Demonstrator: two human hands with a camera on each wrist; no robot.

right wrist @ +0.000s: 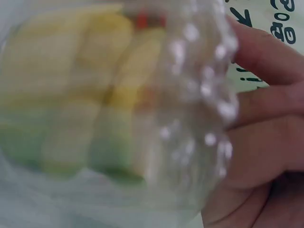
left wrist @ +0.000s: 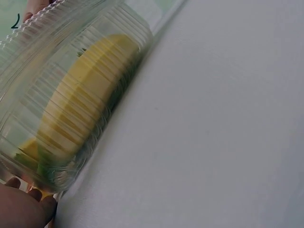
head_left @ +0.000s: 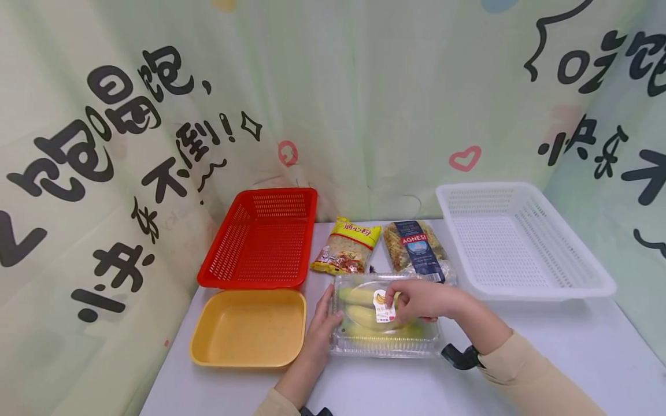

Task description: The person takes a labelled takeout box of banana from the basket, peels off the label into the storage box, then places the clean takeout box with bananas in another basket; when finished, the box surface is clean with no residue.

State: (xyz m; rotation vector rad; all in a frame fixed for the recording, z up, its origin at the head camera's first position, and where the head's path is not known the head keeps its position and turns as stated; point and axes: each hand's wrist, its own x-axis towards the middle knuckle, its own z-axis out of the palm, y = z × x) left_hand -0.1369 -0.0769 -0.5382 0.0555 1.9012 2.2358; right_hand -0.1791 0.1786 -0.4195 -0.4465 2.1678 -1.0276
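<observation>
A clear plastic clamshell box (head_left: 437,346) of bananas (head_left: 364,332) lies on the table in front of the person. On its lid is a white label (head_left: 384,312) with a banana picture. The left hand (head_left: 319,323) grips the box's left side, thumb on the lid's edge and fingers along the wall. In the left wrist view, its fingers (left wrist: 21,206) sit at a box corner. From the right, the right hand (head_left: 424,300) reaches over the lid, its bent fingertips at the label. The right wrist view has its fingers (right wrist: 266,102) beside the blurred plastic.
Left of the box stand a red basket (head_left: 208,277) and a yellow tub (head_left: 250,329). Behind it lie a yellow-and-red pasta bag (head_left: 350,245) and an Agnesi pasta bag (head_left: 418,248). A white basket (head_left: 531,248) stands at the right; a printed curtain (head_left: 364,115) hangs behind.
</observation>
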